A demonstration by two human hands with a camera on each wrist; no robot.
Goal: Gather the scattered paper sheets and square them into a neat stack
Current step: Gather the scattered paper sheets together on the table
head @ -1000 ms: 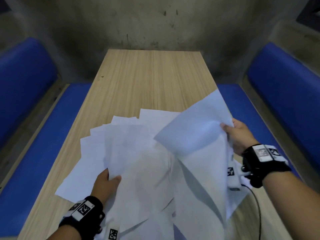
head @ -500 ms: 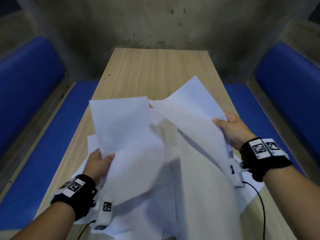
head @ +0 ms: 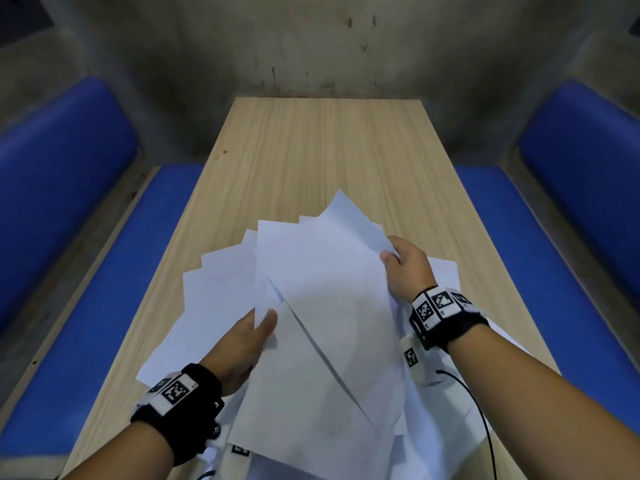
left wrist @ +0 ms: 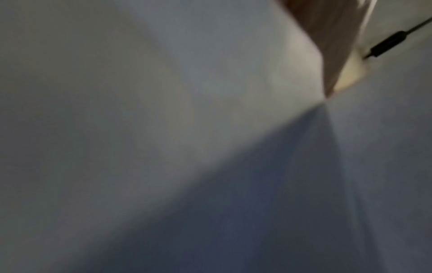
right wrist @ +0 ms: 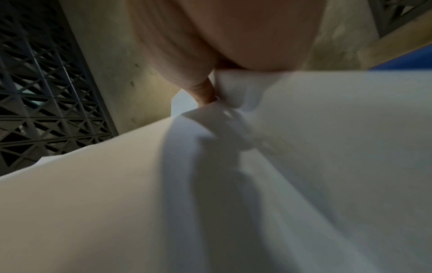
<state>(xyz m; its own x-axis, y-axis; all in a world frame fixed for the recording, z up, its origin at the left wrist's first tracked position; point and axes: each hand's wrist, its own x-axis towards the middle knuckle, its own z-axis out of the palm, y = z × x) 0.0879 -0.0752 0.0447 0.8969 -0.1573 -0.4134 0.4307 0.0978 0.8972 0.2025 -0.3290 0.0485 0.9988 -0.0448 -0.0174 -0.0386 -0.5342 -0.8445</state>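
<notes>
Wooden surface (head: 311,143) between blue benches (head: 62,188), head view: white paper sheets (head: 329,306) lie fanned and overlapping toward its near edge, some lifted. The right hand (head: 408,268) pinches the right edge of the top sheets; the left hand (head: 242,344) grips their left side, thumb on top. Left wrist view: blurred paper only; fingers not shown. Right wrist view: fingers (right wrist: 203,92) nip bunched sheet edges. Step in hand, as judged: gathering. Next: draw the splayed sheets together and tap their edges level.
</notes>
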